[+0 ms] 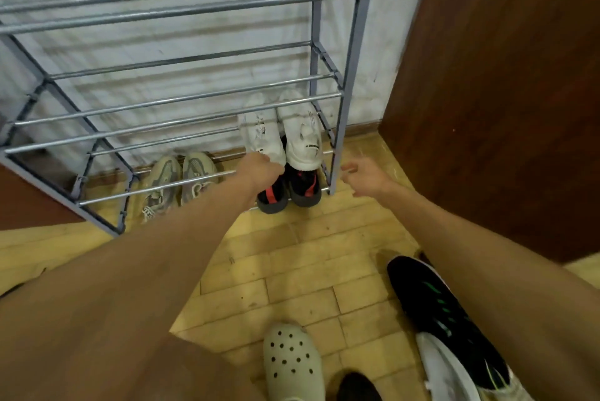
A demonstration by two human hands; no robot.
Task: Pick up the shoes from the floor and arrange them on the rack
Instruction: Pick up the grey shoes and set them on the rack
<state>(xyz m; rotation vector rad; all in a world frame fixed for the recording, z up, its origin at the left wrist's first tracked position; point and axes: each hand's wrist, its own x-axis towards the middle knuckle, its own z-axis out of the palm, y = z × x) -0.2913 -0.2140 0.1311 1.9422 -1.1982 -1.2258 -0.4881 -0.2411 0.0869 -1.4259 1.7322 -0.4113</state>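
Grey metal bars make up the rack (pixel 181 102) in front of you, standing against a pale wall with a dark wooden panel (pixel 506 82) to its right. From your head camera, a pair of white sneakers (pixel 282 131) sits on a lower tier at the right end, toes toward the wall. Directly beneath them, on the bottom rails, you can see a black pair with red stripes (pixel 289 189), heels toward you. Further left on the same bottom level is a beige-grey pair (pixel 178 183).

Your left hand (pixel 263 170) reaches to the heel of the left white sneaker, touching it; the fingers are tucked behind the shoe's edge, so you cannot tell how tightly they close or whether they truly grip it. Your right hand (pixel 363 178) hovers just right of the rack's front post, fingers spread and loosely curled, holding nothing.

Down on the yellow tiled floor (pixel 292 271), close to you, lies a pale clog with round holes (pixel 292 361). To its right, partly under your right forearm, is a black shoe with green marks (pixel 431 300), and below it a white shoe (pixel 444 368) overlapping its near end.
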